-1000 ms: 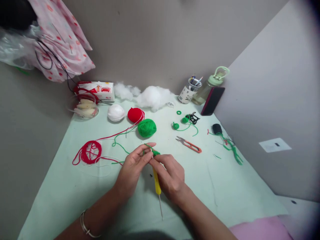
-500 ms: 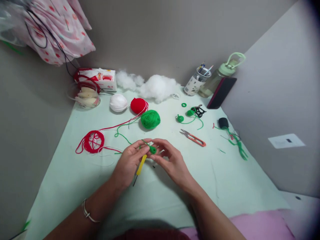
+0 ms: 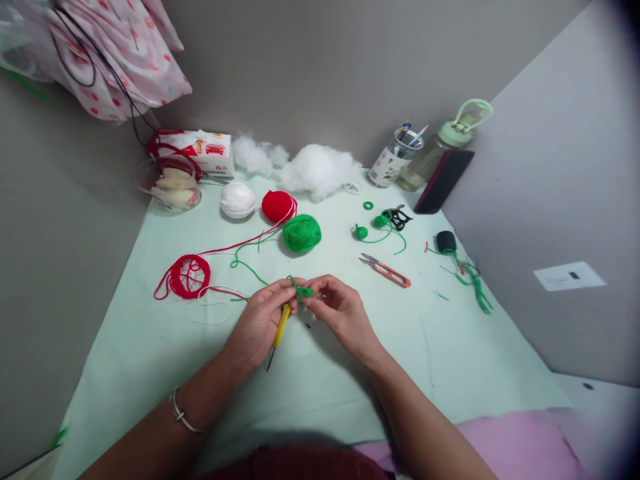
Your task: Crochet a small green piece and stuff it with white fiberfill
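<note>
Between my fingertips is a small green crocheted piece (image 3: pixel 305 292), a strand of green yarn trailing from it. My left hand (image 3: pixel 263 317) pinches its left side, while a crochet hook with a yellow handle (image 3: pixel 283 325) hangs from the same hand, dark tip downward. The thumb and fingers of my right hand (image 3: pixel 345 313) close on the piece's right edge. The green yarn runs back past my left hand toward the green yarn ball (image 3: pixel 301 233). A red yarn coil (image 3: pixel 189 277) lies to the left of my hands, with red and white strands near my left fingers.
White (image 3: pixel 238 200) and red yarn balls (image 3: pixel 279 206) sit behind, before white stuffing (image 3: pixel 320 171). Orange thread snips (image 3: pixel 386 270) lie to the right, near small green crocheted balls (image 3: pixel 361 232). A phone (image 3: pixel 444 181) leans on a bottle (image 3: pixel 455 133); a pencil cup (image 3: pixel 395 159) stands beside it.
The green piece has turned from showing its round opening to lying flatter and longer between my fingers. My right fingertips have moved in onto its edge. The view has shifted slightly.
</note>
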Demonstrator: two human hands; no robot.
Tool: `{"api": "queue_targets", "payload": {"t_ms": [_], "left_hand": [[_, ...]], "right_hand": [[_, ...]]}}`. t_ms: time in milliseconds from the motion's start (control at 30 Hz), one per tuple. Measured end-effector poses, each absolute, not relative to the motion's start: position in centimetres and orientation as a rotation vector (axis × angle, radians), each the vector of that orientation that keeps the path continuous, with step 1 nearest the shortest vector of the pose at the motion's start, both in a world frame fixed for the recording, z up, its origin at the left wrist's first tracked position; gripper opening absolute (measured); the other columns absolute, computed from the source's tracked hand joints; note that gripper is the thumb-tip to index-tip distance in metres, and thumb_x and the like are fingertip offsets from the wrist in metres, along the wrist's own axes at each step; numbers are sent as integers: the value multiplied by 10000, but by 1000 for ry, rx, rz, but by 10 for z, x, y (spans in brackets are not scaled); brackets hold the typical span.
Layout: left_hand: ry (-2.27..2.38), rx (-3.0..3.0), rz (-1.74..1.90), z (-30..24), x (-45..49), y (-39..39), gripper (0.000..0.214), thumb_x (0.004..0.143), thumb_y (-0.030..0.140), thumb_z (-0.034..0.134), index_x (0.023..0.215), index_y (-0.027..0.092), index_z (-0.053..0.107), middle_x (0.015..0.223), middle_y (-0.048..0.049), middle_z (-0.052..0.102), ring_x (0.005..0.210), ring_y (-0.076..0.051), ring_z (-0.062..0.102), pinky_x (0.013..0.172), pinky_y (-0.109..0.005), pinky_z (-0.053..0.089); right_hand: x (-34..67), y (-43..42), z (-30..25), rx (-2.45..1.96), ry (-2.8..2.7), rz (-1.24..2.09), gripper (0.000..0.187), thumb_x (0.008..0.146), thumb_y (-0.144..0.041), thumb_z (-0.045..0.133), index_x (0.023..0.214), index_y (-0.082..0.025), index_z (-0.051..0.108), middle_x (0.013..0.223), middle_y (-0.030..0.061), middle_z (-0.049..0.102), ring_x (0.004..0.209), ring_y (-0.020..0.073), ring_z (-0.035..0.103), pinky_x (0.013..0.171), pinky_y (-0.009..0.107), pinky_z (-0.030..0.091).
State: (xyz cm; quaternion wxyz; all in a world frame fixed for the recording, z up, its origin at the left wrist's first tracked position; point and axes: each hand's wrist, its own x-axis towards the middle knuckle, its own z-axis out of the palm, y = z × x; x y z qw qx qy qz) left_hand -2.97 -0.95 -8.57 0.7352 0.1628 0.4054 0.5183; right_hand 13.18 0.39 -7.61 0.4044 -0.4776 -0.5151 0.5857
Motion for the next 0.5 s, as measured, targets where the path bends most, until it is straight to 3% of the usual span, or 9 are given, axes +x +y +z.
{"api": "queue_targets", "payload": {"t_ms": [100, 200, 367, 500], "left_hand": [[903, 374, 1155, -89, -29, -10, 101, 829, 191, 820, 911, 134, 807, 870, -18, 682, 718, -93, 550, 719, -211, 470], [916, 397, 1171, -93, -30, -10, 126, 815, 219, 854, 907, 154, 797, 846, 2, 654, 723, -99, 545, 721, -216, 460], [935, 419, 1170, -96, -31, -8, 257, 750, 315, 925, 882, 166, 762, 863, 4, 644, 735, -105, 548, 731, -229, 457], [970, 449, 1144, -95, -32, -9, 308, 755, 376, 921, 873, 178, 716, 865, 8, 642, 736, -114, 550, 728, -247, 447]], "right_hand": [[136, 8, -78, -1232, -1273, 1497, 226, 833, -358, 815, 828, -205, 648, 653, -43, 628, 586, 112, 538, 569, 256, 410], [139, 10, -79, -1238, -1267, 1453, 219, 822, -345, 816, 847, -203, 651, 671, -42, 629, 585, 107, 542, 565, 254, 411], [143, 10, -81, -1251, -1423, 1414, 315, 882, -325, 717, 1173, -204, 724, 798, -14, 674, 654, 122, 573, 625, 275, 445], [146, 10, -79, -1346, -1589, 1298, 169, 900, -345, 701, 915, -200, 786, 834, 26, 705, 733, 148, 595, 686, 298, 449]]}}
